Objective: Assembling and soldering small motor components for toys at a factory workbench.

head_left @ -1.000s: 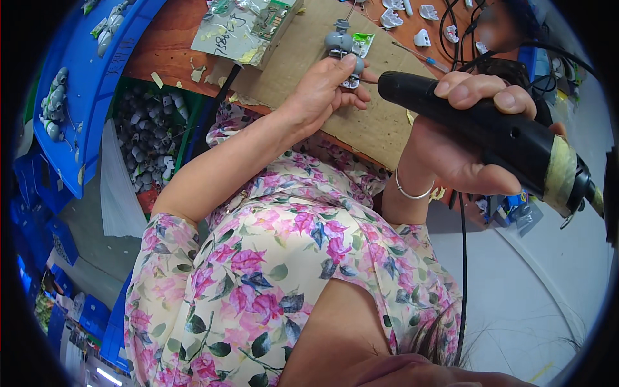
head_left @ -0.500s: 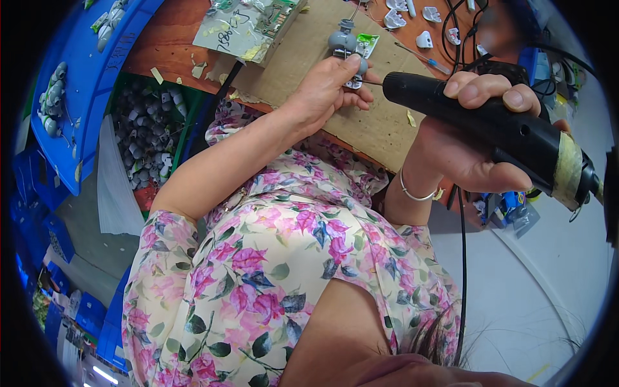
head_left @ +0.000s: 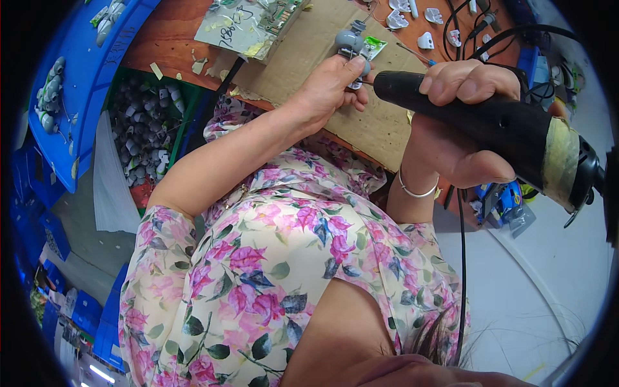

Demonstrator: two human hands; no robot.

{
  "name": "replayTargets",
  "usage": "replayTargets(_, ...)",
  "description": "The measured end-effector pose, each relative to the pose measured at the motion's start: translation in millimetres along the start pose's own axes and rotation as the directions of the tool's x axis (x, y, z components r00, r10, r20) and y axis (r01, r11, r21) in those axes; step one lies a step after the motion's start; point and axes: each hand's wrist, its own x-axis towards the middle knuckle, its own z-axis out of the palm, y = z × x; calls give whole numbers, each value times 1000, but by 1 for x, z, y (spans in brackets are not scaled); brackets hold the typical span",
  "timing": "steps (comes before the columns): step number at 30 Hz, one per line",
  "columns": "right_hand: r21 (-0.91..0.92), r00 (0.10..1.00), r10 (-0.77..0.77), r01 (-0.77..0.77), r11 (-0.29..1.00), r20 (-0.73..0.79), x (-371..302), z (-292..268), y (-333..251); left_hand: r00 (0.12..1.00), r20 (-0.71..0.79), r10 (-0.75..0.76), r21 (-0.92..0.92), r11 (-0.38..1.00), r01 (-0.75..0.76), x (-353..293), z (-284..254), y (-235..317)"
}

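On my remote feed I see, left to right: heaped smooth grey plastic parts [head_left: 143, 126]; the left hand [head_left: 327, 89], forearm slanting upward, pinching a rounded grey plastic assembly [head_left: 349, 42] over flat brown cardboard [head_left: 380, 122]; the right hand [head_left: 446, 143], wrapped around a tapered black, tape-banded power screwdriver [head_left: 485, 120] aimed at the assembly.

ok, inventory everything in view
grey part: one, grey, left hand
power tool: one, black, right hand
cardboard: one, tan, on table
table: one, reddish, beneath cardboard
circuit board: at least one, green, upper left
shells: several, white, upper right
cables: several, black, right
tray: one, blue, upper left
bin: one, green, left
small parts: many, grey, in bin and tray
garment: one, cream, on person
left hand: one, bare, upper centre
right hand: one, bare, upper right
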Motion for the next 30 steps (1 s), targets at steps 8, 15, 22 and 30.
replayTargets(8, 155, 995, 19, -35, 987, 101, 10, 4, 5, 1000, -20, -17, 19, 1000, 17, 2, 4, 3)
replayTargets(15, 162, 997, -67, 60, 985, 37, 4, -1, 10, 999, -29, -25, 4, 1000, 25, 3, 1, 2)
replayTargets(22, -79, 990, 33, -44, 996, -136, 4, 21, -8, 999, 27, -22, 14, 1000, 22, 10, -6, -5)
replayTargets(30, 4, 992, 112, -112, 994, -60, 13, 14, -2, 997, 68, -43, 17, 999, 42, 8, -19, -12)
